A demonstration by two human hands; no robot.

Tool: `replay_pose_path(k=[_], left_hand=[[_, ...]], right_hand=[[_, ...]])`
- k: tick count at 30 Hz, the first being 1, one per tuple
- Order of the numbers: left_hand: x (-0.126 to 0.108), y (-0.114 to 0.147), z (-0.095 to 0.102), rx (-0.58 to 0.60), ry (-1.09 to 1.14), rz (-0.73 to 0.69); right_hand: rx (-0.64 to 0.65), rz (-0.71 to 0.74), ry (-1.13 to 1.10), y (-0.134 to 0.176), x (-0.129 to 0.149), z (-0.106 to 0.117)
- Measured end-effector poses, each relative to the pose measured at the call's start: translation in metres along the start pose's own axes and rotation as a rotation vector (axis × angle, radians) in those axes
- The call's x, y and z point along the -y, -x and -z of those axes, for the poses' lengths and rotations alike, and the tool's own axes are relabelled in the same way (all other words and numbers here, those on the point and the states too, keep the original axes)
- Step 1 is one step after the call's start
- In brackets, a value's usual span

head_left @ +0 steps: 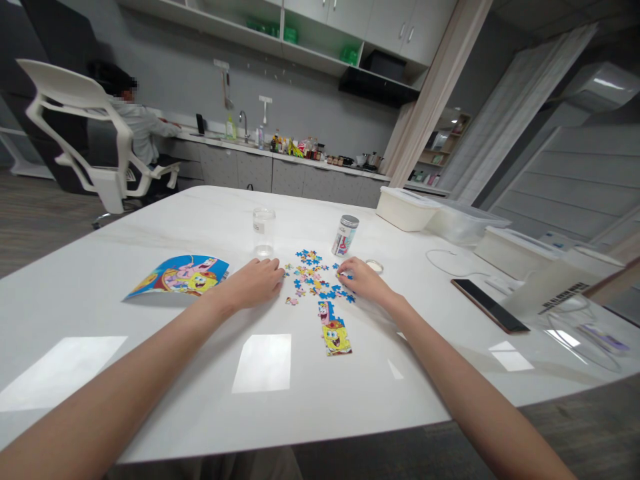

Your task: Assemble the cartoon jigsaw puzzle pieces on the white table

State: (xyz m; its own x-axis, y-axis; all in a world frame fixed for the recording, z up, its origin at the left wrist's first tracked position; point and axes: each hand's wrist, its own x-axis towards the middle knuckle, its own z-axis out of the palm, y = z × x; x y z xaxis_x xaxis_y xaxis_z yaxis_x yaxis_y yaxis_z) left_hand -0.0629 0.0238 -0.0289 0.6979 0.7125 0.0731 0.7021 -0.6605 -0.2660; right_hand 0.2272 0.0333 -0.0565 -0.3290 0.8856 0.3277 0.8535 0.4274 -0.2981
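Loose jigsaw puzzle pieces (313, 273), blue, yellow and pink, lie scattered mid-table between my two hands. My left hand (257, 281) rests at their left edge, palm down, fingers loosely bent and nothing visible in them. At the right edge, my right hand (364, 279) has its thumb and fingers drawn together over a blue puzzle piece, partly hidden by the fingertips. Nearer to me lies a joined puzzle section (334, 330) showing a yellow and a pink cartoon character. A curled picture sheet (183, 275) with the same characters lies left of my left hand.
Beyond the pieces stand a clear jar (263, 233) and a labelled can (345, 235). A round lid or ring (374, 266) lies behind my right hand. White storage boxes (407, 208), cables and a dark flat case (487, 305) occupy the right. Another person (143, 127) sits at the far left counter.
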Motion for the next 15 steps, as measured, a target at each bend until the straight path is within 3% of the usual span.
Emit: replay_pose_path(k=[15], left_hand=[[-0.0007,0.0001,0.0027,0.016,0.012,0.011]], right_hand=[[0.033,0.038,-0.077,-0.0009,0.0055,0.0035]])
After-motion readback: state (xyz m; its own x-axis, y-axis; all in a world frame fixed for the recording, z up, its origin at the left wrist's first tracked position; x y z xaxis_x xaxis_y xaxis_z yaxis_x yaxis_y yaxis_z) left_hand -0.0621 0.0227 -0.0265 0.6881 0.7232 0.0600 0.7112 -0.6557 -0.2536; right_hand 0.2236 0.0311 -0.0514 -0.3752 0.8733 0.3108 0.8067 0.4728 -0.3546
